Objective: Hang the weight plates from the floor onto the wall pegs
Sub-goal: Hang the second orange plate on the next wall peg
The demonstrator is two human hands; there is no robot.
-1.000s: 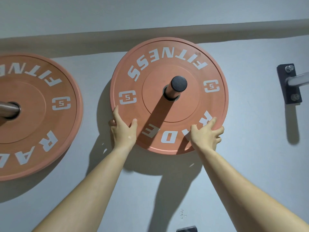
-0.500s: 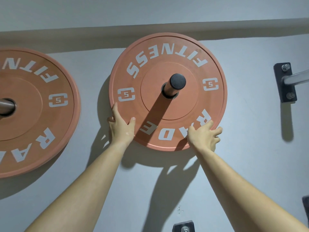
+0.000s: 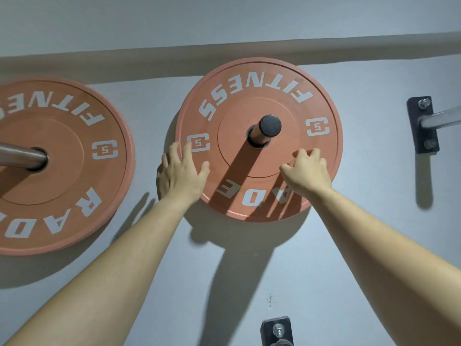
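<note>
A salmon-coloured weight plate (image 3: 249,81) with white lettering hangs upside down on a wall peg (image 3: 269,127) with a black end cap. My left hand (image 3: 180,176) lies with spread fingers on the plate's left edge, thumb on its face. Lower right of the peg, my right hand (image 3: 308,171) hovers over the plate's face; its fingers are loosely curled, hold nothing, and cast shadows on the plate. A second matching plate (image 3: 62,176) hangs on a steel peg (image 3: 20,156) at the left.
An empty steel peg (image 3: 441,118) juts from a black bracket (image 3: 422,126) on the grey wall at the right. Another black bracket (image 3: 277,329) shows at the bottom edge. A ledge runs along the wall above the plates.
Both hands have come off the plate's lower rim and moved up onto its face. The right hand's fingers have curled away from the surface.
</note>
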